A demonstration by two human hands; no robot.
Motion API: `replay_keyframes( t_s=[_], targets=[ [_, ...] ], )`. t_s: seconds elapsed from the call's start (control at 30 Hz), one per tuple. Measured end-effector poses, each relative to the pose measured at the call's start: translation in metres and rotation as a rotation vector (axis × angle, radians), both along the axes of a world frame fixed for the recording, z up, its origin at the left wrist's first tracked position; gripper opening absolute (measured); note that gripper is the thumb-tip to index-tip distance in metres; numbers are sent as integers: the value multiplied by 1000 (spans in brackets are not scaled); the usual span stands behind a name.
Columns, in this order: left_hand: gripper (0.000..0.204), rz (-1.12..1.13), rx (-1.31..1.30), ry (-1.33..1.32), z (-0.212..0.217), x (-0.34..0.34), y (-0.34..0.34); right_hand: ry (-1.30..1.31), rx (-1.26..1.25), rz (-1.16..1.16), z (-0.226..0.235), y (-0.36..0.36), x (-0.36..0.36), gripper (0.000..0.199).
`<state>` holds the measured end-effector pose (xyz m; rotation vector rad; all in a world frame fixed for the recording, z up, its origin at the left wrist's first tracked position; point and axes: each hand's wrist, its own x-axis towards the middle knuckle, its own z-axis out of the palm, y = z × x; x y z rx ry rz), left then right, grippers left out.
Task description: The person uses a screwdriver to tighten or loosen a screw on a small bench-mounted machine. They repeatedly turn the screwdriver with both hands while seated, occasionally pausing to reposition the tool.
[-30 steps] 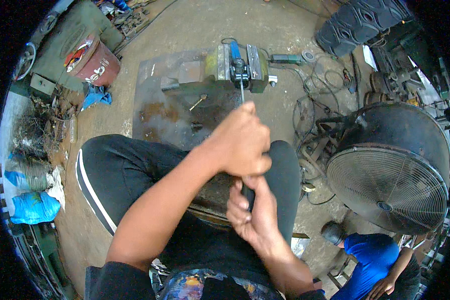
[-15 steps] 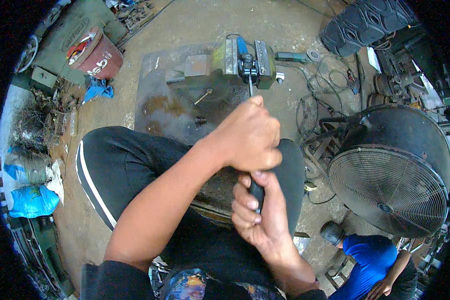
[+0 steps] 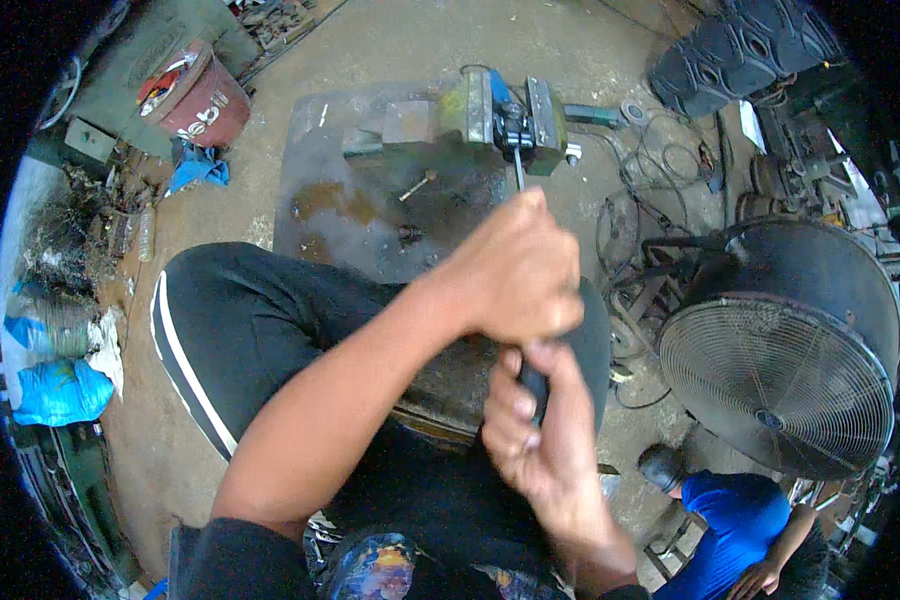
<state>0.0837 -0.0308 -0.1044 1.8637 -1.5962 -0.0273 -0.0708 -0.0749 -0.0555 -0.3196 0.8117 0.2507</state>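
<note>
Both of my hands are wrapped round one long tool: a thin steel shaft [image 3: 519,172] shows beyond my left fist, a black handle [image 3: 535,388] in my right. My left hand [image 3: 526,262] is closed over the middle, hiding it. Just below, my right hand [image 3: 538,430] grips the handle end, thumb on top. The shaft runs up to a dark metal part [image 3: 513,125] between the jaws of a greenish bench vise [image 3: 454,118]; a blue piece [image 3: 499,86] sits beside the part. How the tool's tip meets the part is too small to tell.
A bolt [image 3: 418,187] and a small dark part [image 3: 408,234] lie on the metal plate [image 3: 315,130] under the vise. An angle grinder [image 3: 595,115] and cables [image 3: 660,165] are to the right, near a large drum fan [image 3: 780,350]. A person in blue [image 3: 740,520] sits lower right.
My hands and the tool appear slightly further right, but the vise and floor things have shifted right too, with the view. Both hands keep their hold.
</note>
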Motion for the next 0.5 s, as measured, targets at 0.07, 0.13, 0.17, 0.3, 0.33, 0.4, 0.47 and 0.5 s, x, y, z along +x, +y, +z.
replay_keyframes(
  t_s=[0.07, 0.13, 0.17, 0.3, 0.33, 0.4, 0.47, 0.5],
  targets=[
    [28, 103, 62, -32, -2, -2, 0, -129, -31, -58, -5, -3, -2, 25],
    [28, -34, 159, 41, -6, -15, 3, 62, -3, 57, -8, -3, -18, 24],
    [28, -88, 249, 56, -7, -23, 5, 181, 4, 118, -9, 1, -28, 23],
    [24, -143, 264, 96, -13, -39, 2, 5, -16, -9, -24, 7, -53, 21],
    [24, -120, 203, 41, -12, -39, 0, -43, -5, -8, -24, 4, -57, 23],
    [24, -123, 63, 12, -8, -37, 0, -39, 0, 55, -25, -1, -58, 21],
    [23, -74, 215, 22, -1, -32, 3, -137, 59, 68, -24, -5, -52, 19],
    [23, -86, 219, 14, 2, -29, 4, -102, 20, 91, -23, -7, -48, 19]
  ],
)
